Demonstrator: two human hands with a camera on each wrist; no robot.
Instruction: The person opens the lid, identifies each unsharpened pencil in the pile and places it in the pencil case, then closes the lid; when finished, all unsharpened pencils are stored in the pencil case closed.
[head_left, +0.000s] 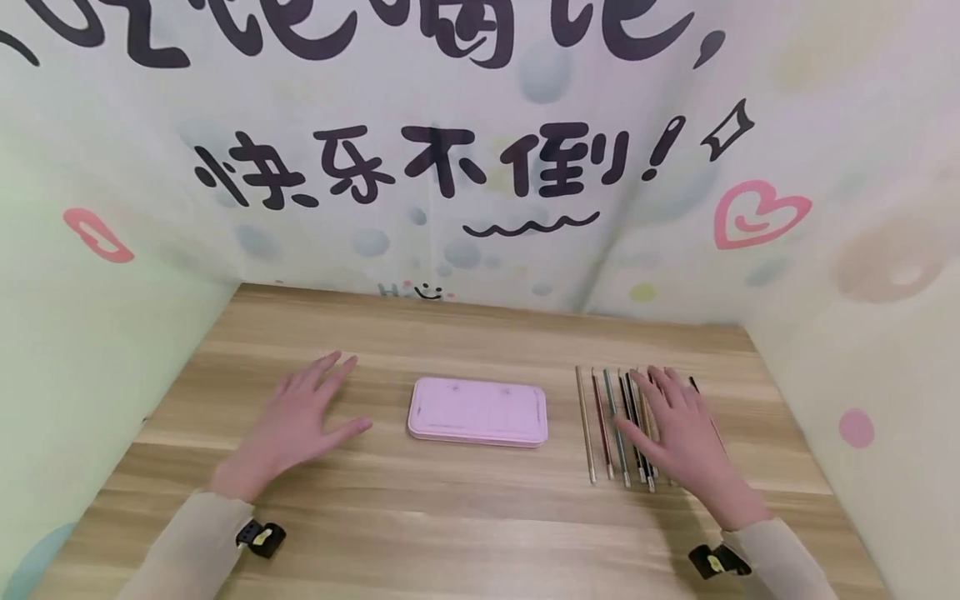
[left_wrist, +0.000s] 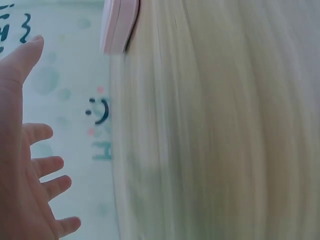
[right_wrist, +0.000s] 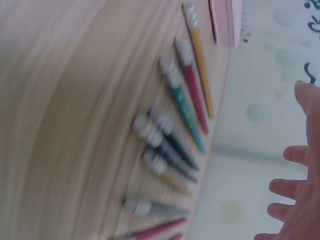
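A closed pink case [head_left: 478, 412] lies flat in the middle of the wooden table. My left hand [head_left: 292, 425] is to the left of it, fingers spread and holding nothing. On the right, several pencils [head_left: 606, 429] with erasers lie side by side, their eraser ends toward me. Over the right part of this row is my right hand [head_left: 678, 429], fingers extended, hiding some of the pencils. The right wrist view shows yellow, red, green [right_wrist: 182, 107] and dark pencils, with that hand [right_wrist: 302, 175] apart from them. One end of the pink case [left_wrist: 120, 25] shows in the left wrist view.
The wooden table [head_left: 450, 533] meets a printed cloth wall [head_left: 360, 242] at the back, with side walls left and right. Black straps with small devices [head_left: 262, 537] sit at both sleeve cuffs.
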